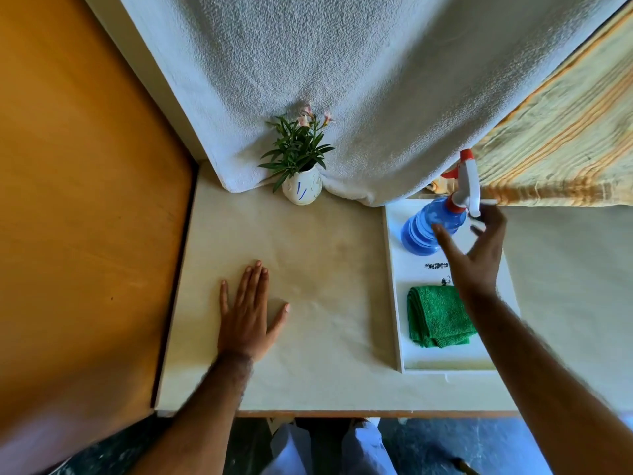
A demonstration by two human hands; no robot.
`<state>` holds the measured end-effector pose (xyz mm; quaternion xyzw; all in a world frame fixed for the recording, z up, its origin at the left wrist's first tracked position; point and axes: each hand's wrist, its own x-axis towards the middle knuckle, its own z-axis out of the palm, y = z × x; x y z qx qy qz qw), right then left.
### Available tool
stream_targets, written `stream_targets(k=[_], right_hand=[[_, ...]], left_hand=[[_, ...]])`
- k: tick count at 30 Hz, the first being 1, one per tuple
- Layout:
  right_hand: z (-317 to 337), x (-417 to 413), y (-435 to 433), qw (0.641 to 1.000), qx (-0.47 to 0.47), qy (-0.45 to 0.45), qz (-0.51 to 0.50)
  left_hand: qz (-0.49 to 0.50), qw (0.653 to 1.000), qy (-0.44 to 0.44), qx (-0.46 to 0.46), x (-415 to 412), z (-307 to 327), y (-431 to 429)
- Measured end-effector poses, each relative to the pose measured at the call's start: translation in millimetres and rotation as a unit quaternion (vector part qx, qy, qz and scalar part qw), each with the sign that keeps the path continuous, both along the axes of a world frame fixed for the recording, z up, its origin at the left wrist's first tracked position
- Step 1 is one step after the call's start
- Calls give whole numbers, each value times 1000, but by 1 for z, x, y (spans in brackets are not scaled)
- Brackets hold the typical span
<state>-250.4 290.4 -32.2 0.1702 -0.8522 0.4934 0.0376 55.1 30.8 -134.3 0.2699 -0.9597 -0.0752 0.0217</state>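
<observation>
A blue spray bottle (430,228) with a white and red trigger head stands at the far end of a white tray (392,289). My right hand (476,255) hovers just in front of the bottle with fingers spread, thumb near the bottle's body, gripping nothing. A folded green cloth (436,317) lies in the tray nearer to me, partly under my right forearm. My left hand (248,313) rests flat, palm down, on the cream table top (308,255). A small white vase with a green plant and pink flowers (301,166) stands at the table's far side.
A grey-white towel (342,80) hangs behind the table and touches the vase. A striped yellow cloth (565,138) lies at the right rear. An orange-brown panel (85,200) borders the table on the left. The table's front edge runs just above my knees.
</observation>
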Motion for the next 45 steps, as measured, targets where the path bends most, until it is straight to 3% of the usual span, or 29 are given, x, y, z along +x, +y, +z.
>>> stream_targets(k=[3, 7, 11, 18, 24, 27, 31, 36, 45], right_hand=[[-20, 33, 44, 988, 134, 39, 65], [-44, 53, 94, 911, 315, 89, 252], [-52, 55, 111, 861, 377, 107, 324], [-49, 45, 107, 854, 364, 108, 355], [-26, 61, 82, 899, 316, 128, 274], [-10, 69, 35, 905, 241, 170, 308], [1, 72, -60, 862, 178, 253, 401], [2, 59, -160, 811, 175, 336, 446], [-12, 28, -218, 765, 192, 406, 462]], left_hand=[[4, 1000, 0, 5, -1, 2, 1], [9, 1000, 6, 10, -1, 2, 2], [9, 1000, 7, 10, -2, 3, 2], [8, 1000, 15, 10, -1, 3, 3], [5, 1000, 21, 5, -1, 0, 2], [4, 1000, 13, 9, -2, -2, 1], [-1, 1000, -9, 20, -1, -2, -1], [5, 1000, -12, 18, -1, -2, -1], [2, 999, -41, -3, -1, -7, -1]])
